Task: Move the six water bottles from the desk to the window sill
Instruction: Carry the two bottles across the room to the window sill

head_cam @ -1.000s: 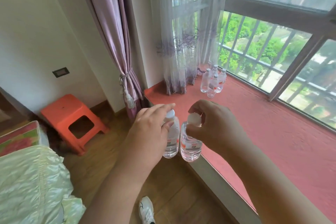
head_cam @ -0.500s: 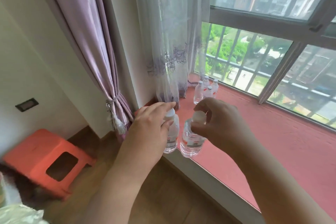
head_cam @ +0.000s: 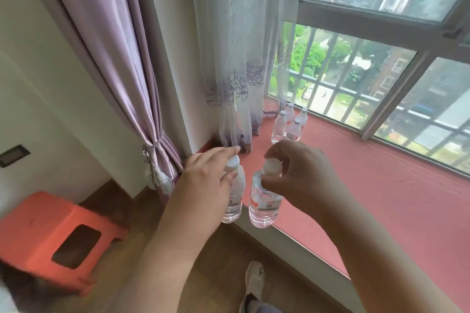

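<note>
Red window sill [head_cam: 381,198], 4 bottles [head_cam: 288,126] at far corner; left hand [head_cam: 203,185] and right hand [head_cam: 300,175] each pinch 1 bottle by its neck above the near edge, where a slip risks dropping it.

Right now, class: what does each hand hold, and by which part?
Each holds a water bottle near its top: the left hand holds the left bottle at its neck, the right hand pinches the right bottle at its cap.
</note>
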Motion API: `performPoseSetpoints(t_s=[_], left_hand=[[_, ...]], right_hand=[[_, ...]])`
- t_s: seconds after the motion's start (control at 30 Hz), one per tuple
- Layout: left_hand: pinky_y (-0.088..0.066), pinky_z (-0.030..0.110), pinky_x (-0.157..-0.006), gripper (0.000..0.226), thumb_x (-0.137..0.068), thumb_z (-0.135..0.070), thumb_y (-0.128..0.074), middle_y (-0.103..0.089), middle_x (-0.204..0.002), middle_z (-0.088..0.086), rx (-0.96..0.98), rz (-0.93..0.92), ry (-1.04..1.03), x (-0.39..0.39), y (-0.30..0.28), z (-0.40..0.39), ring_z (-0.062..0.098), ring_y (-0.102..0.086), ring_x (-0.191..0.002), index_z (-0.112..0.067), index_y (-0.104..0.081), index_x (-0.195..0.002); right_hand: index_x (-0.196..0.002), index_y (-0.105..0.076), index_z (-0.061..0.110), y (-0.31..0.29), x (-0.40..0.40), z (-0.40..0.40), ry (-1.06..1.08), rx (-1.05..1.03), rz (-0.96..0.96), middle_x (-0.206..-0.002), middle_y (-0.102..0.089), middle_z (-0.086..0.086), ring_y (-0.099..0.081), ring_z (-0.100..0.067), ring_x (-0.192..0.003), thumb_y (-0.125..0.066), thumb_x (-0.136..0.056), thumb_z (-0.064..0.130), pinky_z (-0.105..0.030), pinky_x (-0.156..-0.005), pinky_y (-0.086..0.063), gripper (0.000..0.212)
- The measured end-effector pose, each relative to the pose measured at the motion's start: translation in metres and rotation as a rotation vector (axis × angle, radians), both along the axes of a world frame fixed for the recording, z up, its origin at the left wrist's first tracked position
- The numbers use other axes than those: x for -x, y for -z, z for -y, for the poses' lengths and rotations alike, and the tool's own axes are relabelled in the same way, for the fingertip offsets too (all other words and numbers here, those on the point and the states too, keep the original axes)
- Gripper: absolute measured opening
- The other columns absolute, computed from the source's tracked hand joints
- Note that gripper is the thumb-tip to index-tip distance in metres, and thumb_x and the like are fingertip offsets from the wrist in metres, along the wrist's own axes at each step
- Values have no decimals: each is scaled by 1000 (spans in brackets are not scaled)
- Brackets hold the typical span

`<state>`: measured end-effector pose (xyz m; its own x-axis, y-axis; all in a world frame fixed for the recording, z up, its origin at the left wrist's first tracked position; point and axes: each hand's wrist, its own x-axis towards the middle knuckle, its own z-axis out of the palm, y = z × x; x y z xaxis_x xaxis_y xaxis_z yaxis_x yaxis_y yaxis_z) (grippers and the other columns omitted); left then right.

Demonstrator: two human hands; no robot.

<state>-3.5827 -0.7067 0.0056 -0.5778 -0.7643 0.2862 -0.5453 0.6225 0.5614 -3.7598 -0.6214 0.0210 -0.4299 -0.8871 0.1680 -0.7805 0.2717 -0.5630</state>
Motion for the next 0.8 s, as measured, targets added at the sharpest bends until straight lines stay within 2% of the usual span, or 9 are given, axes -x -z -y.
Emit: performPoseSetpoints(t_s=[0.17, 0.27, 0.4, 0.53, 0.63, 0.8], left_hand=[[-21, 6, -99, 44, -94, -23, -64, -55, -131, -18, -6, 17, 7, 12, 1, 36, -4, -37, -124, -36, -56, -135], [-19, 0, -96, 44, -93, -24, -64, -55, -130, -19, 3, 43, 14, 23, 0, 60, -7, -35, -122, -37, -55, -135], [-33, 14, -97, 45, -95, -26, -62, -54, -131, -19, 21, 94, 27, 44, -4, 93, -6, -36, -120, -40, -52, -136], [-19, 0, -87, 45, -95, -26, -61, -54, -131, -20, 43, 122, 55, 72, -5, 123, -11, -32, -115, -40, -52, -136], [-19, -2, -83, 45, -95, -26, -61, -53, -132, -21, 51, 115, 85, 94, -6, 143, -16, -26, -111, -41, -51, -136], [-20, -4, -85, 44, -95, -26, -61, -53, -133, -20, 58, 102, 143, 135, -7, 171, -5, -35, -119, -38, -53, -136]], right_hand=[[-93, -66, 28, 8, 11, 35, 11, 6, 18, -75, -56, 17, -51, 0, -68, -77, -67, 25, -14, -53, -30, 28], [-90, -65, 29, 13, 23, 60, 14, 22, 37, -74, -56, 17, -51, 1, -68, -76, -66, 25, -13, -52, -29, 26], [-89, -65, 31, 18, 43, 93, 34, 40, 59, -75, -56, 16, -49, 2, -69, -76, -66, 28, -12, -53, -27, 26], [-88, -64, 30, 22, 65, 122, 36, 53, 82, -77, -57, 15, -48, 4, -69, -76, -67, 29, -11, -54, -31, 25], [-91, -65, 28, 21, 86, 139, 38, 53, 90, -80, -57, 15, -48, 3, -70, -76, -67, 29, -12, -55, -31, 26], [-94, -65, 29, 15, 122, 157, 72, 58, 77, -82, -58, 12, -50, -2, -72, -74, -67, 30, -16, -56, -30, 28]])
